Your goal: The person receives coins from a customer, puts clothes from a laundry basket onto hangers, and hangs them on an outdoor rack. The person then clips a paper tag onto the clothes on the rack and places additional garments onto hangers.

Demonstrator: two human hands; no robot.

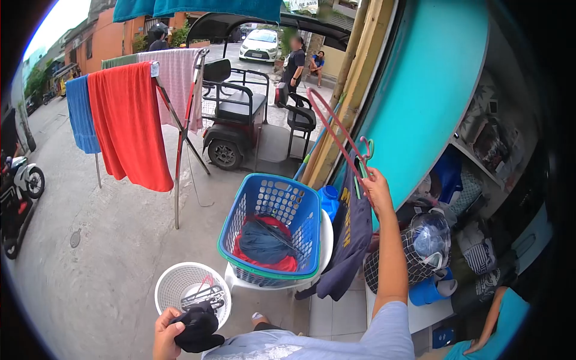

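My right hand [375, 191] is raised at the right of centre, fingers closed on a dark pink hanger [336, 123] and a green hanger [368, 148]. A dark garment with yellow letters [350, 240] hangs just below it. At the bottom left, my left hand [170, 336] grips a bunched black cloth [199, 327]. Close to that hand is a white basket [167, 288] with several hangers [205, 295] inside. Between my hands, a blue laundry basket [228, 225] holds dark blue and red cloth [264, 241] on a white stool [326, 240].
A rack at the left carries a red towel [129, 123], a blue towel [82, 114] and a pink one [174, 78]. Behind stands a three-wheeled vehicle [240, 114], with people beyond. A checked bag [390, 270] is at the right; another person's arm [489, 321] shows lower right.
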